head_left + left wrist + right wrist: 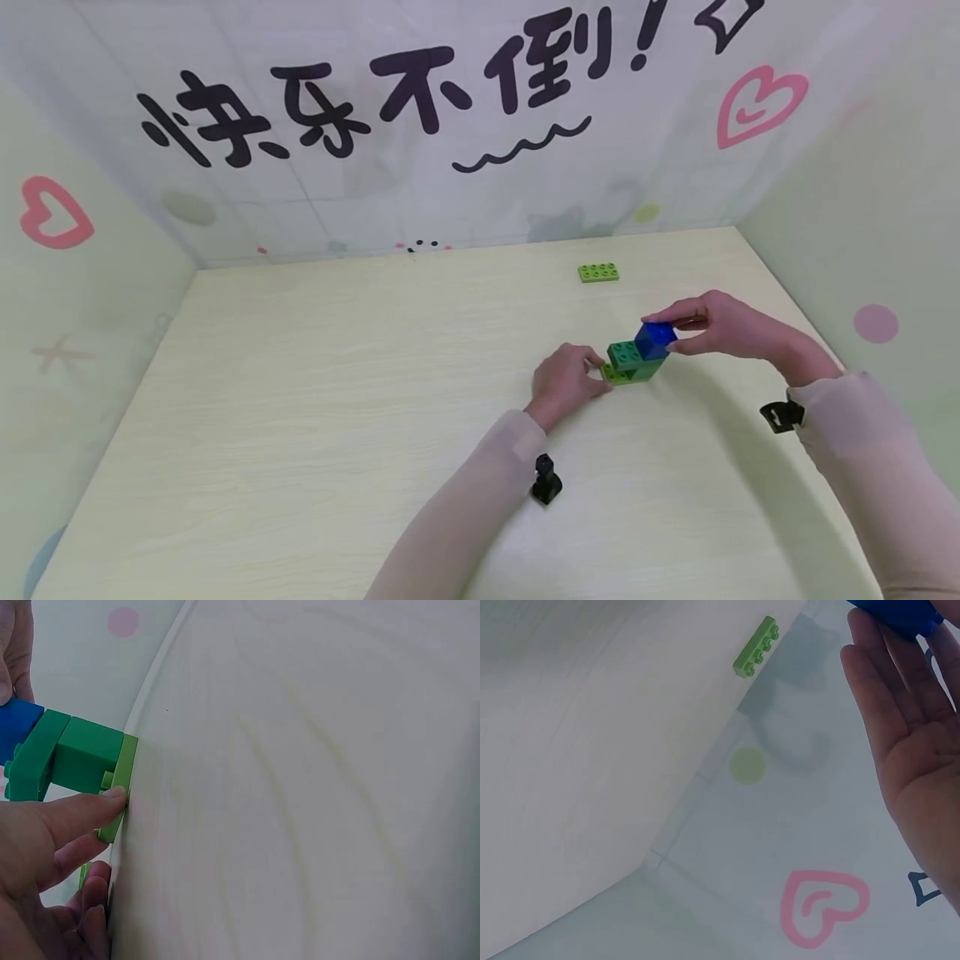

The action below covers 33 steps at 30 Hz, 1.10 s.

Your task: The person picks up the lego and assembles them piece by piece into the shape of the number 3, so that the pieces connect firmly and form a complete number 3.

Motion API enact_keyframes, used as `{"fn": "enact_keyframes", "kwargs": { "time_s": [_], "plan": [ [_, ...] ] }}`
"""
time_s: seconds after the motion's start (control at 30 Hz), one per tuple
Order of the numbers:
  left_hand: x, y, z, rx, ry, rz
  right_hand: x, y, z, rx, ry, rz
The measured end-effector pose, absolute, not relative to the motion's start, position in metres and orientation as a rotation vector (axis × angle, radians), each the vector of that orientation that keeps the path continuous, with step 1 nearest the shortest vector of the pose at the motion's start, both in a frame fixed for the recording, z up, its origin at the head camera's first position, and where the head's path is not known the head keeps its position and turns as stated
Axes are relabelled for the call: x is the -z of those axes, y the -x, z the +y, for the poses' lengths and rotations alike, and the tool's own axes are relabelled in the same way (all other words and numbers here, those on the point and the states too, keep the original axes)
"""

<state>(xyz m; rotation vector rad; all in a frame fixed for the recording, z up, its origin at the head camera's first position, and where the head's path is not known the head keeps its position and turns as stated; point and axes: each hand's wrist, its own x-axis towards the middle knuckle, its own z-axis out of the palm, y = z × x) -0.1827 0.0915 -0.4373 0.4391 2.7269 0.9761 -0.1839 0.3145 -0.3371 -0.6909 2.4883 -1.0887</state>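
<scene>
A small stack of toy building bricks stands on the right half of the table. Lowest is a lime green plate (615, 375) with studs, and my left hand (566, 383) pinches its left end between thumb and fingers. Upon the plate sits a green block (88, 750), topped by a second green brick (624, 355) that juts out leftward over the plate. At the top right is a blue brick (656, 340), held between thumb and fingers of my right hand (723, 325). In the right wrist view, only the blue brick's lower part (904, 613) shows above the fingers.
Another lime green studded plate (598, 273) lies farther back, close to the rear wall. Printed walls enclose the pale wooden table (300, 400) at the back, left and right. Black wrist mounts (546, 479) stick out from both sleeves.
</scene>
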Motion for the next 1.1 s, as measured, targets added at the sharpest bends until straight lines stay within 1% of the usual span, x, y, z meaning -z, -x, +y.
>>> {"fn": "enact_keyframes", "kwargs": {
  "time_s": [0.37,0.6,0.83,1.1],
  "plan": [
    [0.4366,0.1808,0.0906,-0.996,-0.413,2.719,0.3399,0.1827,0.3117,1.024,0.819,2.541],
    [0.4376,0.1815,0.0925,-1.000,-0.429,2.719,0.3427,0.1793,0.3139,1.024,0.796,2.565],
    [0.4384,0.1829,0.0934,-1.001,-0.424,2.716,0.3461,0.1804,0.3162,0.987,0.850,2.608],
    [0.4397,0.1850,0.0946,-1.000,-0.406,2.713,0.3458,0.1803,0.3167,1.049,0.796,2.555]
  ]
}}
